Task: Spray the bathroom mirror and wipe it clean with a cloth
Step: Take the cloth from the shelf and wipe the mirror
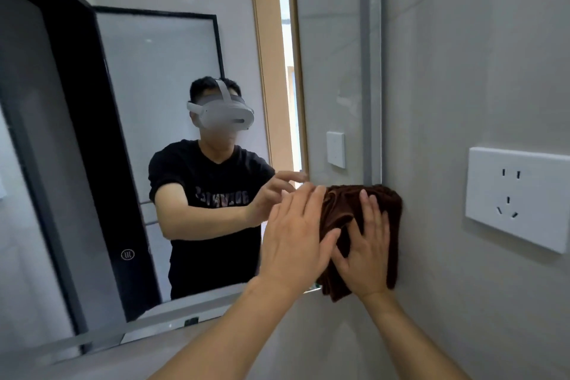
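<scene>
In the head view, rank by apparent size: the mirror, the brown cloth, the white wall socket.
1. mirror, by far the largest.
2. brown cloth and white wall socket look about alike; hands hide part of the cloth, so no ranking between them.

Cloth [345, 210] dark brown, plain; wall socket [521, 197] white; wall tiles [462, 71] pale grey; door frame [77, 102] seemingly black.

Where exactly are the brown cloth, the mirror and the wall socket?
brown cloth [390, 210]: head view, its upper right folds.
mirror [333, 71]: head view, bare glass near its right edge.
wall socket [521, 194]: head view, middle of its white faceplate.
</scene>
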`<action>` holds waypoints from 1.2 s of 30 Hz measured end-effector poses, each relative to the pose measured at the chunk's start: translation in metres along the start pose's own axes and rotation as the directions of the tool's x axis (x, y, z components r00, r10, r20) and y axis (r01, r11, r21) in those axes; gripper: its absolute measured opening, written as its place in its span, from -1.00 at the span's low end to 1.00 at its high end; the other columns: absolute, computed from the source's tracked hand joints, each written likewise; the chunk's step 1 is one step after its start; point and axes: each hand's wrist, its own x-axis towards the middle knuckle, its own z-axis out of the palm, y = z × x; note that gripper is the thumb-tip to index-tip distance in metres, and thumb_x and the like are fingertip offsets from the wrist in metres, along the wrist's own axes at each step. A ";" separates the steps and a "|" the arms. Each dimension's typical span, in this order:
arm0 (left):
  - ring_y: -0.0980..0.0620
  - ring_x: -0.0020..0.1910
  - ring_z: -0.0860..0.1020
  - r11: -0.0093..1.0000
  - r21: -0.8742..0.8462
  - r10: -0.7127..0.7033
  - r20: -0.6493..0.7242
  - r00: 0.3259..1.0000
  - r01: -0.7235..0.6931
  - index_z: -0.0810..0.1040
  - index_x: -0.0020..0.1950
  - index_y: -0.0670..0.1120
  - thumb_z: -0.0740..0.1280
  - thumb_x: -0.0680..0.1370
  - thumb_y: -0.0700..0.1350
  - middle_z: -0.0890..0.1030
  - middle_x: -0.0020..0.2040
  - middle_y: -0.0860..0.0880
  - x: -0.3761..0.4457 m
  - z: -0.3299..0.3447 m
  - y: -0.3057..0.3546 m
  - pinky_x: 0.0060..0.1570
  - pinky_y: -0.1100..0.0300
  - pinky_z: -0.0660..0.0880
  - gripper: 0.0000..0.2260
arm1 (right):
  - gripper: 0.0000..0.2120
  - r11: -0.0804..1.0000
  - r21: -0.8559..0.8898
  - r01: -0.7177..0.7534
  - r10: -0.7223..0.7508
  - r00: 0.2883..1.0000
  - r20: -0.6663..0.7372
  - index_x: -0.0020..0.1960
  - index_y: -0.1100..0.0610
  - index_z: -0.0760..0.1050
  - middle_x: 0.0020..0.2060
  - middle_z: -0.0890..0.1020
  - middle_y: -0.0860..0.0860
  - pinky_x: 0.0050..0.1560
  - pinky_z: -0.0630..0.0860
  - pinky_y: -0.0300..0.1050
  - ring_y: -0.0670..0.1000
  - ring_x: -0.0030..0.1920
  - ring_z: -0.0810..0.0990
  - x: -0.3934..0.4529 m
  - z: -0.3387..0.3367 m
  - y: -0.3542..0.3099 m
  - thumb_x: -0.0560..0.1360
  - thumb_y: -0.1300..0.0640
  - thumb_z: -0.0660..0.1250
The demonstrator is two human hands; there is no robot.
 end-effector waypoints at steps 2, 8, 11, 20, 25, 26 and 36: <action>-0.01 0.36 0.42 1.000 -0.012 -0.028 -0.009 1.000 0.028 0.38 0.47 -0.06 0.32 0.54 0.17 0.44 0.41 -0.01 0.011 0.002 0.003 0.31 0.04 0.42 -0.44 | -0.39 1.000 0.009 0.000 0.000 1.000 0.010 0.52 0.02 0.23 0.59 0.12 0.16 0.52 0.10 0.32 0.17 0.61 0.03 0.003 -0.001 -0.001 0.59 -0.30 0.04; -0.02 0.32 0.45 0.999 0.005 -0.043 -0.129 0.991 0.044 0.42 0.42 -0.09 0.38 0.53 0.10 0.49 0.36 -0.04 0.034 -0.024 -0.015 0.32 0.08 0.41 -0.48 | -0.41 1.000 0.012 0.018 -0.017 0.998 -0.057 0.44 0.02 0.34 0.59 0.15 0.16 0.51 0.09 0.34 0.18 0.60 0.08 0.036 0.001 -0.020 0.49 -0.22 0.26; 0.03 0.37 0.40 0.996 0.005 -0.085 -0.159 0.984 0.087 0.39 0.43 -0.04 0.36 0.51 0.15 0.46 0.38 0.01 0.044 -0.046 -0.030 0.38 0.10 0.36 -0.46 | -0.39 0.997 0.024 0.070 -0.067 0.994 -0.089 0.49 0.03 0.36 0.60 0.13 0.13 0.53 0.04 0.30 0.15 0.60 0.05 0.075 -0.004 -0.052 0.53 -0.25 0.21; -0.01 0.22 0.47 0.974 -0.009 -0.216 -0.333 0.918 0.226 0.39 0.39 -0.06 0.43 0.44 0.02 0.45 0.26 0.02 0.075 -0.136 -0.082 0.19 0.02 0.49 -0.44 | -0.37 0.979 0.034 0.203 -0.195 0.968 -0.156 0.55 0.01 0.30 0.60 0.15 0.10 0.55 0.05 0.24 0.10 0.61 0.04 0.166 -0.011 -0.169 0.55 -0.22 0.22; 0.01 0.21 0.49 0.967 0.058 -0.209 -0.372 0.905 0.247 0.39 0.40 -0.08 0.38 0.46 -0.04 0.45 0.29 0.02 0.101 -0.187 -0.107 0.08 0.01 0.55 -0.48 | -0.31 0.963 0.102 0.250 -0.230 0.957 -0.176 0.59 -0.01 0.20 0.61 0.12 0.07 0.56 0.03 0.23 0.08 0.61 0.01 0.189 -0.012 -0.219 0.54 -0.23 0.25; 0.02 0.21 0.49 0.964 0.072 -0.214 -0.366 0.905 0.257 0.40 0.39 -0.08 0.38 0.46 -0.05 0.45 0.29 0.02 0.106 -0.195 -0.111 0.07 0.02 0.56 -0.49 | -0.30 0.958 0.133 0.253 -0.227 0.956 -0.183 0.59 -0.01 0.19 0.61 0.12 0.07 0.56 0.03 0.23 0.07 0.62 0.01 0.194 -0.013 -0.230 0.53 -0.22 0.26; -0.03 -0.08 0.54 0.934 0.062 -0.316 -0.313 0.896 0.351 0.54 0.04 -0.05 0.39 0.47 -0.13 0.54 0.00 0.01 0.121 -0.218 -0.124 -0.20 0.13 0.39 -0.83 | -0.28 0.786 0.589 0.186 -0.172 0.982 -0.079 0.60 0.11 0.15 0.58 0.20 -0.04 0.60 -0.11 0.10 -0.14 0.59 0.01 0.213 -0.032 -0.249 0.43 0.29 0.11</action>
